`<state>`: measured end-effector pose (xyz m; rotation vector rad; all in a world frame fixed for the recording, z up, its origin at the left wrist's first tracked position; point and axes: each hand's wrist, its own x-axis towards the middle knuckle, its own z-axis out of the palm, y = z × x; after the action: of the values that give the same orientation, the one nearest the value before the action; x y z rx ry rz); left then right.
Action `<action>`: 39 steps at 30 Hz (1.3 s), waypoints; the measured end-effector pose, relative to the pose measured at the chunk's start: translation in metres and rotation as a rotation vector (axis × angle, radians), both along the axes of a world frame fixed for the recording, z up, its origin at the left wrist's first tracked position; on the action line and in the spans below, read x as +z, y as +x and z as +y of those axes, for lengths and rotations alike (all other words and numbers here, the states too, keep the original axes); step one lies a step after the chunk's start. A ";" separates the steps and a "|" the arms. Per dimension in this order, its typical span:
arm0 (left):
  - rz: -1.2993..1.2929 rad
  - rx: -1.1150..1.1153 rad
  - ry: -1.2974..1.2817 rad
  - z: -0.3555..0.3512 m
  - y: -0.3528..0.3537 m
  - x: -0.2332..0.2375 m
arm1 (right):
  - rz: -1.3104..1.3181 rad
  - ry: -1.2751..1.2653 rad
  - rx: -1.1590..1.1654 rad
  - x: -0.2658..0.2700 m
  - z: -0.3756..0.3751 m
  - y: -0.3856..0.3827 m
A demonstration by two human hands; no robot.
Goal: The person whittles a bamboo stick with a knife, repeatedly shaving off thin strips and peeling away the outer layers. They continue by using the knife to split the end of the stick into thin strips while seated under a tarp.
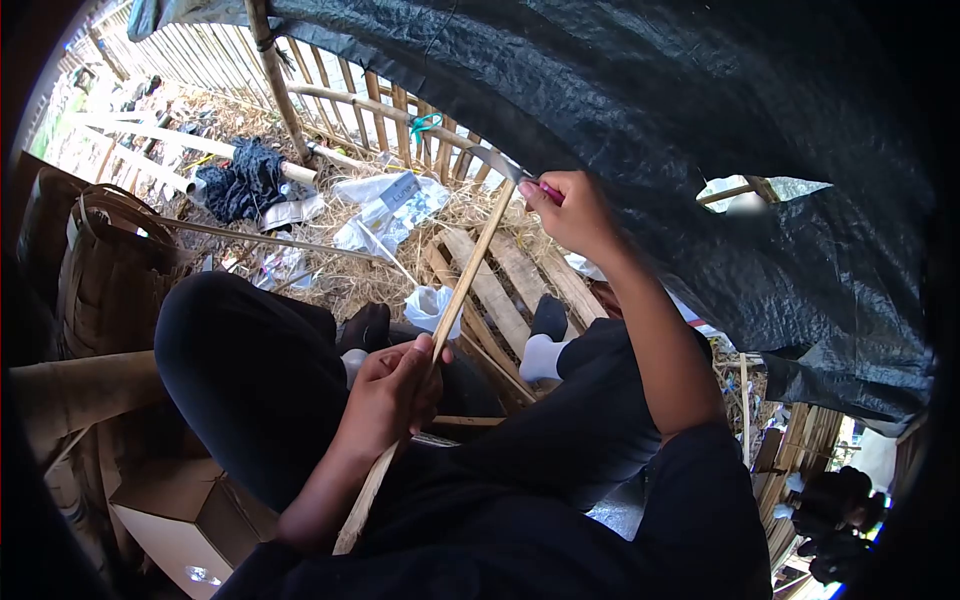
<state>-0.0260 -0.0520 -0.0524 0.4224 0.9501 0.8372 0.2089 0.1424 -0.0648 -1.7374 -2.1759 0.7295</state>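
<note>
While the left hand (392,388) was closed around the middle of a long bamboo strip (471,270), the right hand (572,212) gripped the pink handle of a knife (497,162), whose curved blade met the strip's upper end. The strip slanted up from the person's lap toward a bamboo fence (380,110). Wooden slats (495,290) lay on straw beneath the legs, a woven basket (110,270) stood at the left, and a black tarp (700,120) hung overhead.
</note>
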 end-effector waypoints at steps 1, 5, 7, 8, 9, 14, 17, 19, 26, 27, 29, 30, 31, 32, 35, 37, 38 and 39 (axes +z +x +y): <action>0.001 0.001 0.001 0.000 0.000 -0.001 | 0.001 0.001 0.001 -0.005 0.004 0.001; -0.009 0.011 -0.009 0.000 -0.001 0.001 | 0.212 0.159 0.063 -0.023 0.011 0.001; 0.000 0.017 -0.004 0.000 -0.002 0.002 | 0.266 0.205 0.092 -0.021 0.012 -0.004; -0.016 0.018 -0.007 0.000 -0.003 0.001 | 0.209 0.193 0.071 -0.018 0.012 -0.006; -0.031 0.019 -0.011 -0.001 -0.003 0.001 | 0.153 0.180 0.051 -0.015 0.011 -0.009; 0.004 0.022 0.013 -0.003 -0.007 0.003 | 0.085 0.272 0.040 -0.010 0.002 -0.023; 0.015 0.030 0.015 -0.004 -0.010 0.003 | 0.163 0.204 0.016 -0.017 -0.002 -0.029; 0.007 0.043 0.010 -0.005 -0.012 0.002 | 0.160 0.179 0.022 -0.022 -0.001 -0.031; 0.165 0.026 0.075 -0.002 -0.015 0.008 | 0.311 0.172 0.101 -0.037 -0.003 -0.030; 0.164 0.006 0.075 -0.002 -0.016 0.008 | 0.388 0.178 0.111 -0.035 -0.004 -0.030; 0.144 -0.004 0.090 -0.003 -0.014 0.007 | 0.333 0.168 0.121 -0.026 0.003 -0.021; 0.122 -0.010 0.104 -0.004 -0.013 0.007 | 0.277 0.158 0.136 -0.023 0.006 -0.017; 0.119 -0.010 0.105 -0.004 -0.012 0.006 | 0.297 0.135 0.128 -0.022 0.008 -0.015; 0.110 -0.010 0.098 -0.004 -0.012 0.006 | 0.295 0.135 0.129 -0.022 0.008 -0.014; 0.120 0.004 0.081 -0.004 -0.010 0.011 | 0.267 0.149 0.108 -0.023 0.005 -0.018; 0.139 0.021 0.068 -0.004 -0.011 0.011 | 0.290 0.153 0.085 -0.024 -0.003 -0.025; 0.134 0.034 0.057 -0.003 -0.012 0.010 | 0.292 0.153 0.083 -0.023 -0.007 -0.029; 0.128 0.050 0.045 -0.003 -0.013 0.009 | 0.238 0.150 0.092 -0.022 -0.010 -0.032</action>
<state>-0.0387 -0.0549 -0.0432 0.4972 1.0658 0.8860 0.1770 0.1325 -0.0869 -1.4093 -2.0994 0.7331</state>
